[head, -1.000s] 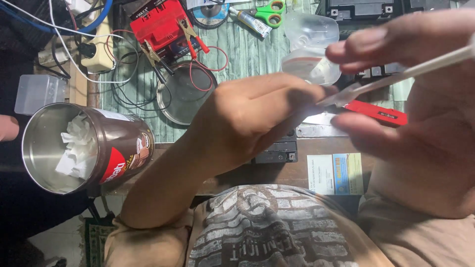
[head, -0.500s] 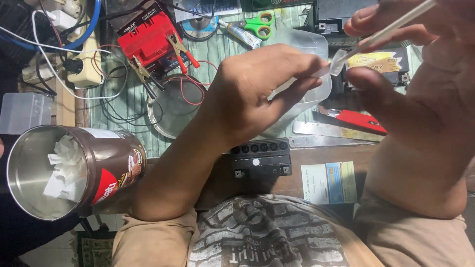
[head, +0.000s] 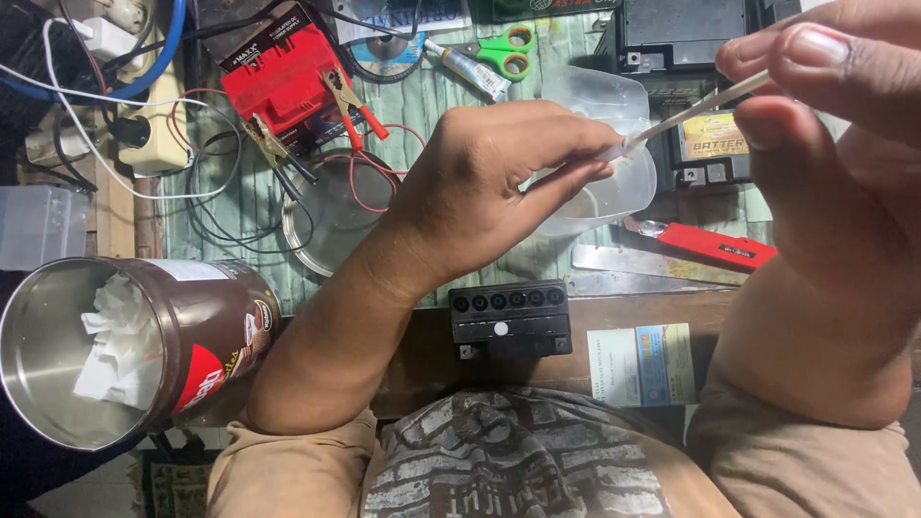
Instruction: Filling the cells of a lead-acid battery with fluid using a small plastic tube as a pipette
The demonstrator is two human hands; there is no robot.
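My left hand (head: 480, 192) reaches over the bench and pinches the lower tip of a thin white stick (head: 696, 104) between thumb and fingers. My right hand (head: 825, 86), close to the camera at the upper right, grips the stick's other end between thumb and forefinger. The stick slants above a clear plastic container (head: 614, 192). Below my left wrist a small black battery (head: 508, 321) with a row of round ports sits at the bench's front edge.
A red battery (head: 273, 82) with clamps and wires lies at the back left, next to a power strip (head: 153, 125). A brown tin (head: 125, 345) holding white paper stands at the left. A round metal lid (head: 326, 225), green scissors (head: 507, 48) and a red-handled blade (head: 710, 247) lie about.
The view has dropped, bringing the black battery into sight. Both hands stay on the white stick, and my left hand's pinch has moved up over the clear container.
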